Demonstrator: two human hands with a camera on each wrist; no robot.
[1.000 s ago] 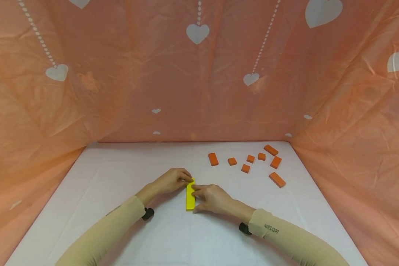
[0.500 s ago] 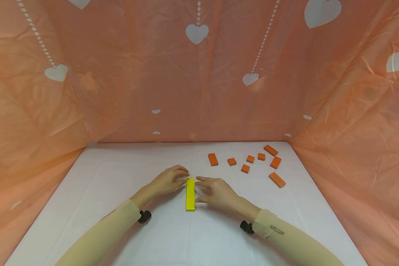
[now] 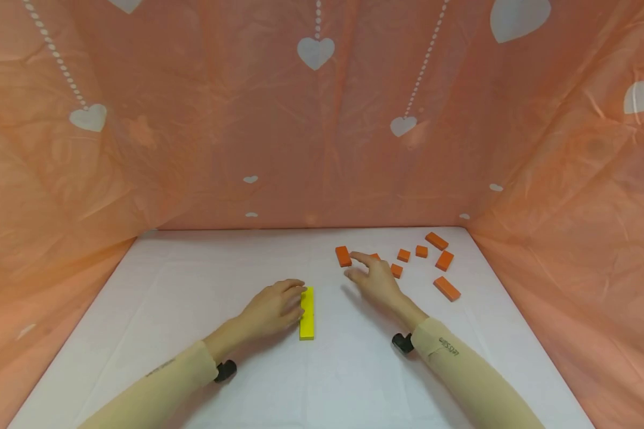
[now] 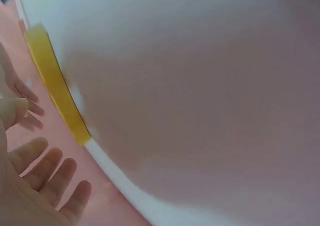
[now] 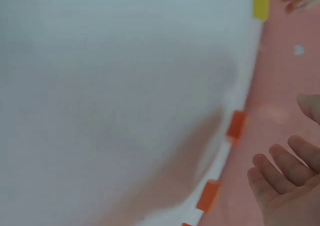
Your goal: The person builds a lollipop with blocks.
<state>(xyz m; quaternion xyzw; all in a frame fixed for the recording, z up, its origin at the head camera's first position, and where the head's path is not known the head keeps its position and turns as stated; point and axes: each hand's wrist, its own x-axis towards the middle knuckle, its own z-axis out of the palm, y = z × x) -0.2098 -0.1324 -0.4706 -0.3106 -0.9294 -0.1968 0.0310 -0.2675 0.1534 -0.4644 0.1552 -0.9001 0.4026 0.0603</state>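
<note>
A long yellow block point(image 3: 307, 325) lies lengthwise at the middle of the white table. My left hand point(image 3: 272, 308) is at its left side, fingertips over or close to its edge; in the left wrist view the fingers point(image 4: 59, 175) are spread and hold nothing, apart from the yellow block point(image 4: 57, 85). Farther back, my right hand point(image 3: 381, 283) hovers with thumb and index finger apart, just right of an oblong orange block point(image 3: 343, 256). It partly covers a small orange block point(image 3: 374, 256). In the right wrist view its fingers point(image 5: 280, 171) are loosely bent around nothing.
Small square orange blocks point(image 3: 403, 255) and longer orange blocks point(image 3: 447, 288) are scattered over the back right of the white table point(image 3: 220, 250). An orange-pink curtain point(image 3: 311, 149) with white hearts closes off the back and both sides.
My right hand has left the yellow block and moved back and right to the orange blocks. My left hand has let go of the yellow block and shifted slightly toward me. The block stays put.
</note>
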